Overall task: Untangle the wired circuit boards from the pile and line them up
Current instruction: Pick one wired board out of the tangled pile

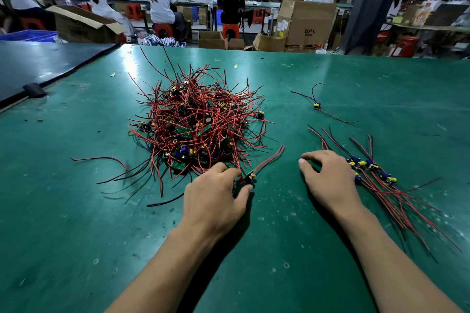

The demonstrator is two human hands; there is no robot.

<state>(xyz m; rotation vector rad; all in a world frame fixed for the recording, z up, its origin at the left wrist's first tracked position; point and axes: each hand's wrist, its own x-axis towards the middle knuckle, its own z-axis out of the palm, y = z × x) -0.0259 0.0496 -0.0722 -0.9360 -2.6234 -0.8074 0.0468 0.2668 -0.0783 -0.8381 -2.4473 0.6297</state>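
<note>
A tangled pile [198, 124] of small green circuit boards with red and black wires lies on the green table [76, 211]. My left hand [216, 193] sits at the pile's near right edge and pinches one wired board [250, 176] between thumb and forefinger; its red wires run up and to the right. My right hand [328, 180] rests with curved fingers on the table, touching the left end of a row of several lined-up boards [371, 168] whose wires trail toward me. One single wired board [317, 105] lies apart, farther back on the right.
A dark mat [38, 63] covers the table's far left, with a black clip [34, 90] at its edge. Beyond the table's far edge stand cardboard boxes [305, 23], red stools and seated people at other benches.
</note>
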